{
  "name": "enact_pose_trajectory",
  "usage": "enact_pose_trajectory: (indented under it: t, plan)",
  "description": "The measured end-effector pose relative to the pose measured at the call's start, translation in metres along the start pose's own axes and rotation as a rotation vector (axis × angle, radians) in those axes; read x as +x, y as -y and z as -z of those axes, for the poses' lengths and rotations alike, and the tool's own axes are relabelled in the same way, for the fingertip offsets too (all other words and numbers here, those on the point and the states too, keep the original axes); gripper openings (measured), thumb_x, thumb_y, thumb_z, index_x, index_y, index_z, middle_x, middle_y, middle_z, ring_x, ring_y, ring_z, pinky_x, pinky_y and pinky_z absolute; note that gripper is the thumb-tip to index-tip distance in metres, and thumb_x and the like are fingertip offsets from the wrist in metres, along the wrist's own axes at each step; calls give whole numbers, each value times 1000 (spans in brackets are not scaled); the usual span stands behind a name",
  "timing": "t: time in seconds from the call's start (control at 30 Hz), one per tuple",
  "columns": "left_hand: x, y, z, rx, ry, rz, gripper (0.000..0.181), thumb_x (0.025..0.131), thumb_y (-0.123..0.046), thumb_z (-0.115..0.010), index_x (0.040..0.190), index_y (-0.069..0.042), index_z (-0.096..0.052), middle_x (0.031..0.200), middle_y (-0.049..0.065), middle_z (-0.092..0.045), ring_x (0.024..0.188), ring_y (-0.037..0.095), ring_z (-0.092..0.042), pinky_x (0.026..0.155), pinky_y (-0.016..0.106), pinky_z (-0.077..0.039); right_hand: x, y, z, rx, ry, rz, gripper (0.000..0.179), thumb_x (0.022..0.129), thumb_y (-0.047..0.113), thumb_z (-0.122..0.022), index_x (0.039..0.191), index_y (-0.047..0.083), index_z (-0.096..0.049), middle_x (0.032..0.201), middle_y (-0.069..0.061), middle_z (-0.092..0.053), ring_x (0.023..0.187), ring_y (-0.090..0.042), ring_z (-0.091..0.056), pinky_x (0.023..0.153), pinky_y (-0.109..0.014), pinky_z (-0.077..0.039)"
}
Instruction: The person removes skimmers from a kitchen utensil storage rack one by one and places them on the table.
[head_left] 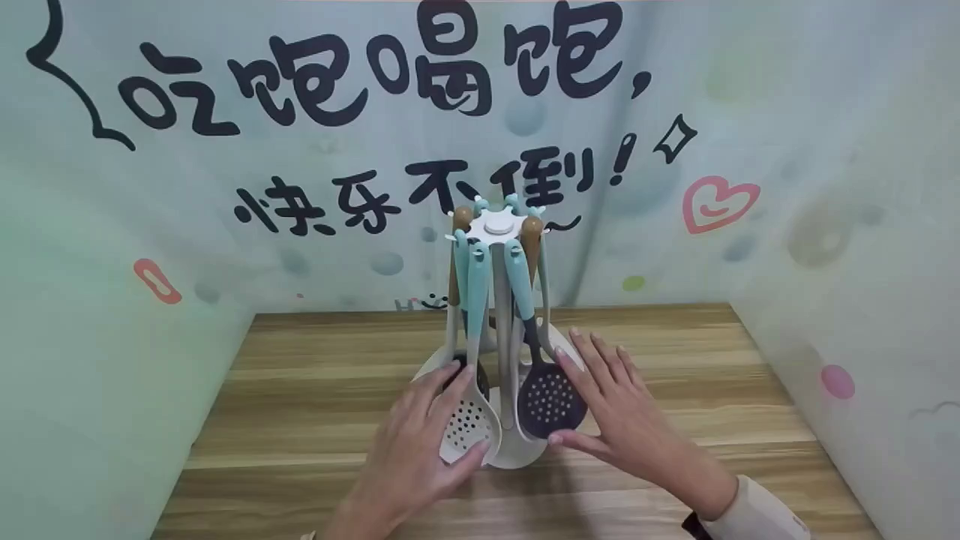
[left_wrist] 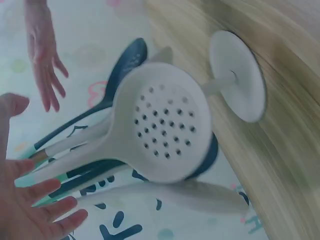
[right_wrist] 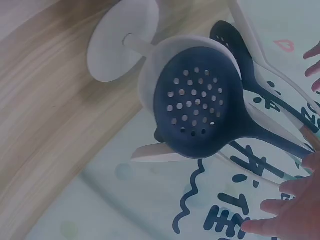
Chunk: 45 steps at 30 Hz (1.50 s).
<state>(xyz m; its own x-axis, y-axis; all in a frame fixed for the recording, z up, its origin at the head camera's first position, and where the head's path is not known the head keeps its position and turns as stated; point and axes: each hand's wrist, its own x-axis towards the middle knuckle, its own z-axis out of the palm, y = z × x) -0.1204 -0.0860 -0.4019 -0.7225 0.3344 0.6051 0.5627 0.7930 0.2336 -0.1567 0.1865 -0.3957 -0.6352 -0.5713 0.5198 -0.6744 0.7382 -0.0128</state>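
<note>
A wood-grain table (head_left: pixel 315 382) meets a pale printed backdrop (head_left: pixel 817 165) as two bare hands flank a utensil rack (head_left: pixel 499 229). Nearest, the person's left hand (head_left: pixel 412 439) is spread, thumb apart from the fingers, beside a white skimmer (head_left: pixel 469 427); the right hand (head_left: pixel 630 416), coming out of a light sleeve (head_left: pixel 757 510), is likewise spread, beside a dark skimmer (head_left: pixel 551 401). Neither hand pinches anything; whether fingertips brush the utensils cannot be told. The rack stands upright near the table's middle on a round base (head_left: pixel 517 454), both skimmers hanging on its near side by teal handles. Others hang around and behind them, two with brown handles (head_left: pixel 463 219). Judging by the views, hanging looks done for the utensils in sight, with the rack set in place; only drawing the hands away appears left. Farther back, bold black lettering (head_left: pixel 322 82) and a red heart (head_left: pixel 720 204) mark the backdrop.
</note>
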Motion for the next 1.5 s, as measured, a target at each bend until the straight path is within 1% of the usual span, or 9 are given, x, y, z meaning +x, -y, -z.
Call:
enact_pose_trajectory:
  t: [0.07, 0.13, 0.37, 0.67, 0.9, 1.0, 1.13, 1.37, 1.5]
  plan:
    - [4, -7, -4, -73, -69, 9, 81, 76, -43, -71, 144, -20, -33, 138, 4, -45, 123, 21, -47, 94, 41, -47, 4, 1, 1, 12, 4, -15, 88, 83, 71, -38, 146, 10, -27, 151, -18, -23, 136, -40, -25, 103, -61, -25]
    - [8, -15, -8, -170, -94, 40, 78, 78, -36, -71, 144, -19, -33, 138, 3, -45, 124, 20, -47, 95, 39, -46, 6, 3, 2, 32, 9, -31, 88, 83, 69, -44, 147, 11, -25, 152, -17, -22, 136, -40, -25, 103, -62, -26]
    - [19, -39, -27, -475, -36, 204, 67, 91, -14, -56, 148, -15, -21, 148, 8, -34, 133, 25, -38, 104, 41, -36, 15, 6, 2, 85, -18, -51, 86, 83, 61, -53, 147, 11, -24, 151, -17, -25, 134, -39, -30, 99, -62, -33]
    - [42, -49, -59, -570, -76, 325, 63, 95, -8, -45, 148, -1, -11, 154, 18, -13, 142, 32, -16, 111, 46, -23, 22, 9, -3, 105, -87, -46, 80, 88, 62, -43, 145, 8, -27, 148, -20, -30, 131, -38, -36, 99, -58, -36]
    - [54, -47, -77, -638, -92, 388, 59, 101, -14, -35, 148, 0, -3, 156, 18, -2, 142, 35, -8, 113, 52, -13, 24, 8, -5, 119, -132, -27, 80, 89, 60, -42, 144, 5, -28, 147, -21, -31, 129, -37, -38, 98, -57, -37]
    - [58, -44, -85, -709, -110, 401, 57, 102, -15, -32, 149, -4, -1, 156, 16, 0, 143, 33, -6, 113, 54, -12, 25, 8, -5, 118, -147, -22, 79, 89, 59, -42, 144, 4, -28, 147, -21, -31, 128, -36, -39, 98, -56, -37]
    - [61, -41, -91, -798, -128, 449, 56, 103, -21, -28, 150, -11, 0, 157, 11, 1, 144, 30, -6, 112, 54, -14, 26, 9, -6, 126, -137, -32, 79, 90, 59, -44, 145, 4, -27, 147, -21, -30, 128, -35, -39, 99, -55, -37]
    - [70, -38, -100, -911, -220, 506, 51, 103, -22, -27, 149, -11, -7, 156, 13, -10, 141, 33, -18, 111, 51, -21, 28, 10, -7, 168, -105, -71, 78, 90, 56, -47, 146, 6, -26, 147, -21, -29, 129, -37, -38, 101, -55, -36]
    - [75, -37, -104, -939, -268, 520, 50, 103, -20, -27, 149, -11, -10, 155, 16, -13, 140, 35, -21, 110, 50, -23, 30, 11, -9, 196, -90, -110, 74, 90, 46, -54, 146, 7, -26, 147, -20, -30, 131, -36, -36, 102, -54, -35]
